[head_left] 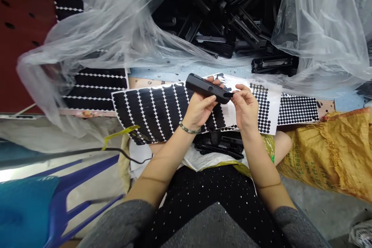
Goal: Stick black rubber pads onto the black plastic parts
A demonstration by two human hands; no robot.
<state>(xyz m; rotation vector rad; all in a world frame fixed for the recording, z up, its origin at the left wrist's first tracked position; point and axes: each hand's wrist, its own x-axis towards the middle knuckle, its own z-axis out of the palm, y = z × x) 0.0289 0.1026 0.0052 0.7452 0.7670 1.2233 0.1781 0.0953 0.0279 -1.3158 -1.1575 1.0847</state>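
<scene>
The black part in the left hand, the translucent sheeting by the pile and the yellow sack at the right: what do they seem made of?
Black part: probably moulded plastic, fairly matt, with smooth rounded edges. Translucent sheeting: very likely thin plastic film, glossy; things show through it and it wrinkles softly. Yellow sack: apparently woven plastic, slightly shiny; its edge frays into loose strands.

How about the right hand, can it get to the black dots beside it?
Probably yes: the black dots lie just beside the right hand, and those on its right look uncovered. It seems to pinch a small black strip, though, so it's busy.
</scene>
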